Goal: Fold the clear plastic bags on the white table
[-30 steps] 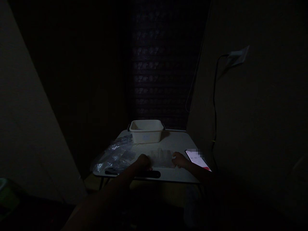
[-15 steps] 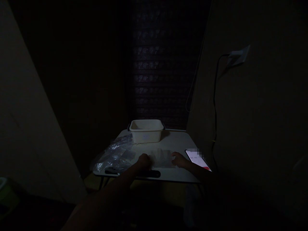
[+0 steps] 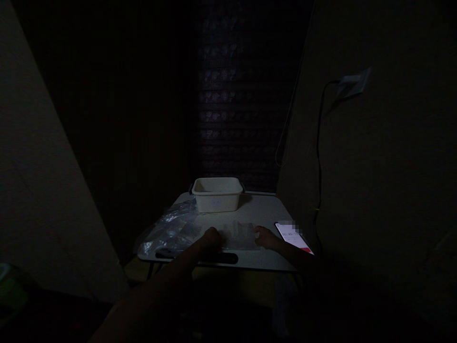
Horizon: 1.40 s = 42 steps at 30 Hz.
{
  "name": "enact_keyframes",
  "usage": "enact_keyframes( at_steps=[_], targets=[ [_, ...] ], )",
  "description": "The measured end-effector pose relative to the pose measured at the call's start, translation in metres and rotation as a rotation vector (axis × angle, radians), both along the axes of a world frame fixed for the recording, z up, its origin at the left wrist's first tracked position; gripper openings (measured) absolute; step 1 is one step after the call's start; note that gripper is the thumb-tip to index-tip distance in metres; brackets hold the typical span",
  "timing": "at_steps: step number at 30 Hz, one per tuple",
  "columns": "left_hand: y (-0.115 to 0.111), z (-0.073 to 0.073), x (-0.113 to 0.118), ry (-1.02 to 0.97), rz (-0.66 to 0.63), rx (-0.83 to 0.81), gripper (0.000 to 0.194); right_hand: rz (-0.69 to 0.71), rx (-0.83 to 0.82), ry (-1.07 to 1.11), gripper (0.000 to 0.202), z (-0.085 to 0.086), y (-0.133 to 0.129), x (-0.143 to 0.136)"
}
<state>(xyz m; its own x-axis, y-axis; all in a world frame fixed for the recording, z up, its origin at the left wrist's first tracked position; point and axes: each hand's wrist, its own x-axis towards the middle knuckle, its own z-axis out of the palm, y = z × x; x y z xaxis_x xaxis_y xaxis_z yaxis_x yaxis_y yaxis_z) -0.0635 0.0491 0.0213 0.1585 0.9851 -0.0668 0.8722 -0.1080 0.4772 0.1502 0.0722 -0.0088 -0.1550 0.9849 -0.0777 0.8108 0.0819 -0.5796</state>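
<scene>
A clear plastic bag [image 3: 240,237] lies spread over the front of the small white table [image 3: 262,207]. My left hand [image 3: 212,238] is closed at its left edge, gripping it. My right hand [image 3: 264,237] pinches its right edge between thumb and fingers. Several more clear plastic bags [image 3: 171,226] lie in a loose, crinkled heap left of my left hand. In the dim light the finer outline of the bag between my hands is hard to make out.
A white plastic tub [image 3: 217,202] with dark side handles stands at the table's back. A lit phone [image 3: 291,237] lies at the right edge. A dark slot [image 3: 221,258] runs along the front edge. A black cable [image 3: 319,143] hangs down the right wall.
My left hand has shifted slightly to the left along the bag. My right hand stays almost in the same place at the other edge.
</scene>
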Motion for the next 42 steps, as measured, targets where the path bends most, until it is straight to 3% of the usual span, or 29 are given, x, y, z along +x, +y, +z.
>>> enact_keyframes(
  at_steps=[6, 8, 10, 13, 17, 23, 29, 35, 39, 42],
  targets=[
    [-0.003, 0.009, 0.0, 0.116, 0.027, 0.183, 0.024, -0.035, 0.197, -0.247, 0.022, 0.014, -0.01, -0.001],
    [-0.004, 0.005, 0.009, 0.123, -0.071, 0.23, 0.025, -0.025, 0.308, -0.348, 0.02, 0.019, -0.014, -0.005],
    [-0.003, -0.002, 0.02, 0.162, -0.277, 0.313, 0.029, 0.047, 0.412, -0.373, 0.021, 0.021, -0.017, -0.013],
    [-0.001, -0.015, 0.036, 0.267, -0.385, 0.384, 0.036, 0.188, 0.529, -0.358, 0.028, 0.016, -0.018, -0.027],
    [0.002, -0.027, 0.045, 0.346, -0.374, 0.394, 0.04, 0.303, 0.605, -0.378, 0.035, -0.003, -0.016, -0.037],
    [0.003, -0.04, 0.04, 0.428, -0.288, 0.388, 0.05, 0.269, 0.49, -0.464, 0.047, -0.023, -0.02, -0.029],
    [0.001, -0.042, 0.031, 0.506, -0.19, 0.357, 0.052, 0.155, 0.4, -0.541, 0.056, -0.02, -0.025, -0.026],
    [0.003, -0.029, 0.022, 0.532, -0.077, 0.339, 0.052, 0.067, 0.464, -0.565, 0.05, -0.013, -0.022, -0.017],
    [0.008, -0.023, 0.029, 0.467, -0.155, 0.359, 0.048, 0.091, 0.539, -0.551, 0.044, -0.006, -0.011, -0.016],
    [0.009, -0.028, 0.038, 0.427, -0.254, 0.388, 0.048, 0.177, 0.56, -0.532, 0.044, -0.008, -0.005, -0.022]
  ],
)
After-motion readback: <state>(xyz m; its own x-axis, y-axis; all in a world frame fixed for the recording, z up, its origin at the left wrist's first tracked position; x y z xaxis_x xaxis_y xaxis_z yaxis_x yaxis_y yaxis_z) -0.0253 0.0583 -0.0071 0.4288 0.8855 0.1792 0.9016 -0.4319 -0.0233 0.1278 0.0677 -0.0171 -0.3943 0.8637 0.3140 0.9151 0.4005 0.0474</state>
